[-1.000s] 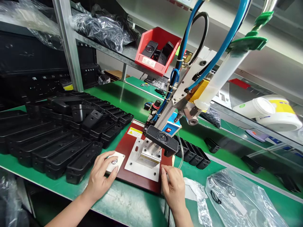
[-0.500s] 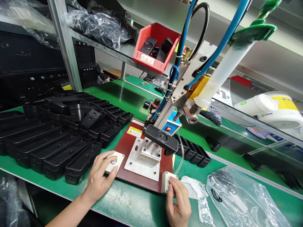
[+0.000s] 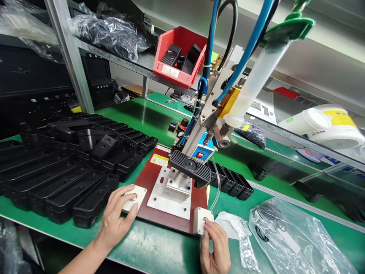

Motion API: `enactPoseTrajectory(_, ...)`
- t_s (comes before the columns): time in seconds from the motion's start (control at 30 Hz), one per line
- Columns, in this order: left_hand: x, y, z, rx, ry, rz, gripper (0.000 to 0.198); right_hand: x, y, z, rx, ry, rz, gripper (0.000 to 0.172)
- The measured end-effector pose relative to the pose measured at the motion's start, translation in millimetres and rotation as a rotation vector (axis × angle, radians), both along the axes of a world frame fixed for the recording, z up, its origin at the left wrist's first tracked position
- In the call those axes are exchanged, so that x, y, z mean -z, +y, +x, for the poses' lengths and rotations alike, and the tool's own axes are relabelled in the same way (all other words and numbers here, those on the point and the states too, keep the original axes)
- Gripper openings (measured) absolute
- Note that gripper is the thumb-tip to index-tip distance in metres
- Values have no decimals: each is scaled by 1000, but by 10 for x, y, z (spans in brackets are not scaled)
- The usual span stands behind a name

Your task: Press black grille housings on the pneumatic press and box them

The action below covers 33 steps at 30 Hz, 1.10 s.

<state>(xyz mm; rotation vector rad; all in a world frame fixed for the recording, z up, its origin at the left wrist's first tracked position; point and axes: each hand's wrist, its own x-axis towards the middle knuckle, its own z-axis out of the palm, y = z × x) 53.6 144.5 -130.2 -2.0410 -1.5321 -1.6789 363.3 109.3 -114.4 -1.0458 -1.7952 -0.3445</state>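
My left hand (image 3: 115, 219), fingers spread, rests on the left white button box (image 3: 140, 196), with a fingertip on its round metal button. My right hand (image 3: 216, 247) has its fingertips at the button of the right white box (image 3: 201, 217); the other fingers are bent and it grasps nothing. Between the boxes, a black ribbed part (image 3: 189, 166) with a round centre lies tilted on the metal fixture (image 3: 176, 190) of a bench machine. Above that part hang the machine's metal nozzle head (image 3: 222, 140) and a translucent syringe barrel (image 3: 259, 80).
Rows of black plastic housings (image 3: 71, 186) cover the bench at left; several more (image 3: 228, 179) stand behind the fixture. A clear plastic bag (image 3: 296, 236) lies at right. A red bin (image 3: 178, 76) with black parts and white tubs (image 3: 327, 125) sit on the shelf.
The view has shifted slightly, so most things appear a little further left. My right fingers have slid a little lower on the right box, uncovering its button. My left hand stays at its button.
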Motion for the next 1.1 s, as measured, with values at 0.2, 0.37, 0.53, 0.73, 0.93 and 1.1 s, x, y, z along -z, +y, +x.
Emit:
enactPoseTrajectory(0.2, -15, 0, 6, -40, 93, 47, 17, 2, 38, 57, 29, -21, -23, 23)
enactPoseTrajectory(0.37, 6, -2, 27, -95, 104, 15, 14, -15, 62, 76, 34, 1, -45, 19)
enactPoseTrajectory(0.53, 21, -8, 15, -37, 26, -18, 16, 101, 30, 81, 54, 173, -103, 17)
enactPoseTrajectory(0.73, 49, 4, -13, -46, -107, -118, 24, 294, 157, 370, 273, 741, -451, 38)
enactPoseTrajectory(0.93, 60, 25, -28, -17, -246, -239, 23, 342, 240, 398, 80, 753, -678, 36)
enactPoseTrajectory(1.1, 51, 39, -41, -2, -282, -269, 24, 400, 248, 397, 64, 711, -747, 36)
